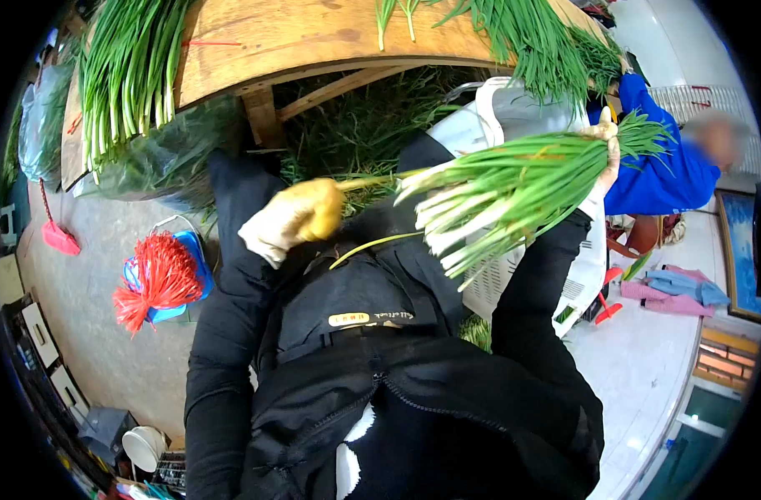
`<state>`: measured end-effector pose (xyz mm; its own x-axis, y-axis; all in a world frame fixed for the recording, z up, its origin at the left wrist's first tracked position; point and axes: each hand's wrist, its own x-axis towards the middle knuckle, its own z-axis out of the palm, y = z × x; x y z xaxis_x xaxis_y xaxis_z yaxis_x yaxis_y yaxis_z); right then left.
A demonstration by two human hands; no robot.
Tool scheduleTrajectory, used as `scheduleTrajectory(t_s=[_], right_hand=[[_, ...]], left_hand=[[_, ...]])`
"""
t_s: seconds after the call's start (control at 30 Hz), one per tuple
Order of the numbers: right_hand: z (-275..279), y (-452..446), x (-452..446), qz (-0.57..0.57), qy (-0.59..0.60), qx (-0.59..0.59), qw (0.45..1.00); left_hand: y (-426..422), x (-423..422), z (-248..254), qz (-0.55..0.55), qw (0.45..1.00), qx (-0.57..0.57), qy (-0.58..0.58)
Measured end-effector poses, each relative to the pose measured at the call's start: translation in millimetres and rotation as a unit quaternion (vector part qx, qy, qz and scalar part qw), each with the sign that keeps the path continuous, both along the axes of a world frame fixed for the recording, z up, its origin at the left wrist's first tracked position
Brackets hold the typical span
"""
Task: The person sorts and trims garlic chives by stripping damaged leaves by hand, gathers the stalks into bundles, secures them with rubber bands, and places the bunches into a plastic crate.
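1. Two hands are in view, both mine, both engaged.
2. My right hand (611, 154) is clenched around a thick bunch of long green leaves with white stem ends (513, 175). I grip it near the leafy tips.
3. Bunch position: raised in front of me, right of centre, short of the table; the white ends point toward my other side.
4. My left hand (293, 218), in a yellow-and-white glove, is curled into a fist on a thin yellow-green strand (368, 182), which runs toward the white ends.
5. A second curved yellow strand (372, 244) shows against my black clothing; I cannot tell whether it touches the cloth.
6. Ahead: a pale wooden table (314, 33) carries one heap of white-ended green stalks (139, 67) at left and a green leafy heap (522, 50) at right.
7. Floor, left: a red bundle of shredded strips (165, 279) sits on a bright-blue stool (203, 257).
8. Far right: a person in a blue top (659, 179).
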<state>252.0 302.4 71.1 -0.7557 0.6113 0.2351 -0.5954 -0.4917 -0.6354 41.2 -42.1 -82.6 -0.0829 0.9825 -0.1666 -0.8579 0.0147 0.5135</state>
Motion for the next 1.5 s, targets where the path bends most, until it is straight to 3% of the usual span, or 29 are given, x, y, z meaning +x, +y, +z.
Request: scheduleTrajectory(t_s=[0.07, 0.1, 0.2, 0.27, 0.33, 0.37, 0.4, 0.47, 0.57, 0.6, 0.63, 0.7, 0.73, 0.8, 0.83, 0.87, 0.9, 0.97, 1.03, 1.07, 1.13, 1.17, 1.2, 1.27, 1.3, 1.33, 1.4, 1.5], right_hand=[[8.3, 4.5, 1.1, -0.07, -0.067, 0.012, 0.995], [3.3, 10.6, -1.7, -0.111, -0.086, 0.037, 0.989], [-2.2, 5.0, -11.8, -0.151, -0.12, 0.017, 0.981], [-6.0, 3.8, -14.9, -0.154, -0.119, 0.056, 0.979], [-6.4, 3.3, -12.9, -0.163, -0.112, 0.025, 0.98], [-2.1, 4.7, -9.5, -0.151, -0.114, 0.003, 0.982], [-0.2, 5.2, -7.2, -0.11, -0.099, -0.001, 0.989], [2.3, 3.5, -2.9, -0.085, -0.084, 0.062, 0.991], [-2.5, 6.3, 2.3, -0.114, -0.045, 0.085, 0.989], [-5.1, 9.5, 5.6, -0.097, -0.042, 0.107, 0.989], [-6.8, 11.3, 6.7, -0.082, -0.019, 0.079, 0.993], [4.4, -15.8, -3.7, -0.058, 0.029, 0.027, 0.998], [9.3, -24.3, -7.1, -0.037, 0.078, -0.026, 0.996], [21.1, -25.6, -1.6, 0.143, 0.172, -0.064, 0.973], [26.7, -25.3, 1.5, 0.231, 0.199, -0.082, 0.949], [31.4, -34.1, 7.0, 0.167, 0.189, -0.074, 0.965], [34.7, -34.7, 10.5, 0.17, 0.184, -0.026, 0.968], [39.6, -29.5, 24.1, 0.162, 0.166, 0.037, 0.972], [42.4, -23.9, 30.9, 0.167, 0.183, 0.089, 0.965], [44.0, -23.5, 32.1, 0.169, 0.196, 0.11, 0.96], [46.1, -11.0, 35.9, 0.2, 0.219, 0.128, 0.946], [46.4, 1.1, 38.8, 0.229, 0.228, 0.126, 0.938], [46.7, 13.2, 41.7, 0.257, 0.235, 0.124, 0.929], [47.0, 13.3, 37.3, 0.293, 0.221, 0.15, 0.918], [45.4, 10.1, 33.8, 0.299, 0.218, 0.163, 0.915], [43.9, 6.9, 30.3, 0.304, 0.215, 0.176, 0.911], [46.1, -22.1, 16.3, 0.207, 0.219, 0.17, 0.938], [49.5, -35.1, 19.8, 0.135, 0.191, 0.114, 0.966]], left_hand=[[-6.3, -8.9, -13.3, 0.058, 0.997, -0.05, -0.031], [0.6, 0.2, -11.3, 0.077, 0.993, -0.05, 0.073], [17.7, 29.8, 17.6, -0.026, 0.982, 0.039, 0.182], [21.8, 27.2, 20.0, -0.1, 0.98, 0.149, 0.086], [5.2, 9.7, 18.7, -0.009, 0.986, 0.163, -0.028], [4.1, 3.1, 0.7, 0.132, 0.979, 0.139, -0.067], [-0.2, -11.6, -21.0, 0.251, 0.96, 0.081, -0.097], [-18.4, -34.6, -86.6, 0.367, 0.898, -0.013, -0.243], [11.5, 0.6, 0.1, 0.204, 0.971, -0.119, 0.04], [24.5, 9.8, 13.5, 0.144, 0.966, -0.084, 0.196], [33.2, 19.6, 45.4, 0.098, 0.965, -0.059, 0.234], [68.0, 35.0, 31.6, 0.153, 0.867, 0.087, 0.467], [77.6, 51.2, 35.7, 0.198, 0.881, 0.124, 0.41], [77.1, 47.3, 37.7, 0.03, 0.94, 0.033, 0.339], [71.5, 41.3, 38.3, 0.015, 0.773, -0.02, 0.634], [64.0, 39.6, 34.9, -0.002, 0.713, -0.056, 0.699], [55.1, 34.3, 19.8, 0.043, 0.751, -0.012, 0.658], [35.4, 19.7, -12.8, 0.084, 0.836, -0.096, 0.533], [18.7, 3.1, -59.2, 0.3, 0.857, -0.121, 0.401], [-0.9, -14.6, -72.3, 0.259, 0.909, -0.155, 0.286], [-14.3, -27.2, -96.3, 0.244, 0.923, -0.173, 0.243], [4.9, -6.4, -60.5, 0.255, 0.929, -0.151, 0.222], [17.6, 4.8, -34.9, 0.18, 0.915, -0.09, 0.349], [34.9, 31.4, 18.7, 0.023, 0.955, 0.024, 0.293], [44.5, 41.6, 32.7, -0.064, 0.979, 0.076, 0.179], [53.4, 57.0, 36.5, -0.041, 0.969, 0.109, 0.218], [57.5, 72.0, 57.3, -0.109, 0.991, 0.05, 0.054], [37.0, 33.5, 30.3, -0.17, 0.941, -0.075, 0.283]])
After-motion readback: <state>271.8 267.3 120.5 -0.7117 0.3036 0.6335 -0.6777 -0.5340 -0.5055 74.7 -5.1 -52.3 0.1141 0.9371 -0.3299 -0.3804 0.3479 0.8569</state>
